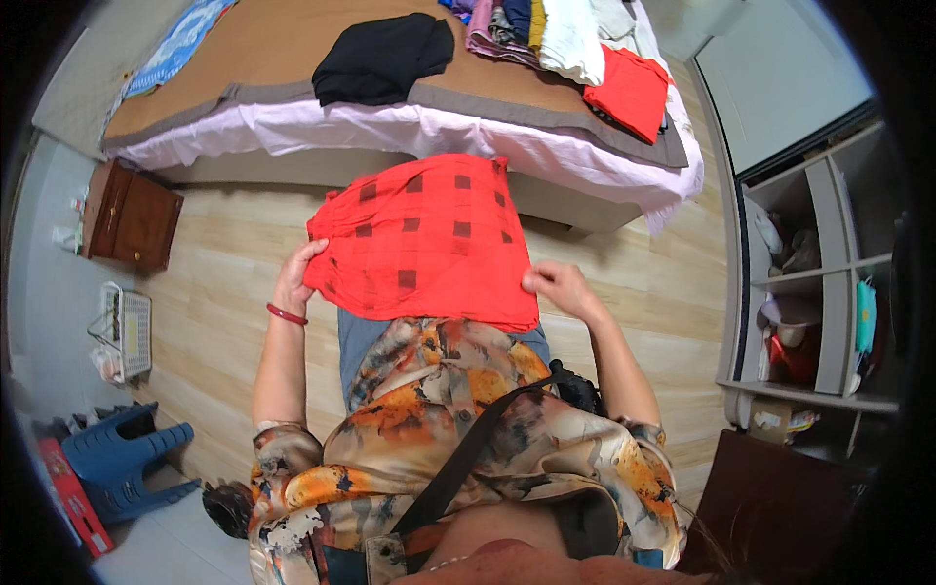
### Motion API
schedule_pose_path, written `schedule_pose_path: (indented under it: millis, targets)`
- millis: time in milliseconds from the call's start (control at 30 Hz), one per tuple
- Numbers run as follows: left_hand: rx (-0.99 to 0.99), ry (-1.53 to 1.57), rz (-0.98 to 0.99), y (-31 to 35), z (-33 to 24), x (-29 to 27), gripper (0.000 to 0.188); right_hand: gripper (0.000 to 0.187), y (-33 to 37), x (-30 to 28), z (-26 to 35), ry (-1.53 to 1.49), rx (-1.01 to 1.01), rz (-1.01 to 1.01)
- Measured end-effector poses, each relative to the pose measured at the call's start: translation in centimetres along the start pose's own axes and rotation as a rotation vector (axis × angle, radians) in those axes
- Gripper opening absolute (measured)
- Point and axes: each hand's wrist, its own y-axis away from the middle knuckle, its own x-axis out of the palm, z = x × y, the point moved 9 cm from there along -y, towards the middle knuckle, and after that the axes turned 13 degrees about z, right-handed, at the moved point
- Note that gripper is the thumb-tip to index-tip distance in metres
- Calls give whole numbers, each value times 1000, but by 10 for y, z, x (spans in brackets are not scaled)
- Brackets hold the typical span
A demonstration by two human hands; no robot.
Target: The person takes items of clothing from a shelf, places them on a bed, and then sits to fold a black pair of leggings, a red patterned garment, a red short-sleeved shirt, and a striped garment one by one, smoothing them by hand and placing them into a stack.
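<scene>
A red garment with dark squares (429, 239) is spread out in front of my body, above my lap. Its left edge looks gathered, like an elastic waistband; I cannot tell whether it is trousers or a skirt. At that gathered edge my left hand (300, 273) grips the cloth between thumb and fingers. My right hand (561, 285) is closed, with thumb and fingertips pinching the garment's right edge. The cloth's far side reaches up to the side of the bed.
Ahead stands a bed with a brown mat (263, 58), bearing folded black clothing (385, 58), a folded red cloth (632, 93) and several other clothes. A brown cabinet (132, 214), a white basket (127, 331) and a blue stool (127, 463) stand left; open shelves (834, 283) stand right.
</scene>
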Motion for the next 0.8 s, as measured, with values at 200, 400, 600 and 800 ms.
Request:
schedule_pose_path:
  millis: [200,400,600,800]
  targets:
    - [40,60,24,2,-11,20,40,32,-84,10,-55,-877,249,-81]
    - [133,-196,1,23,-53,75,42,38,-82,-17,3,-1167,-240,-36]
    - [133,-66,-32,39,-43,61,44,43,-76,-58,8,-758,-95,-194]
    - [93,16,-58,39,22,-6,47,47,-49,-36,60,503,-87,-584]
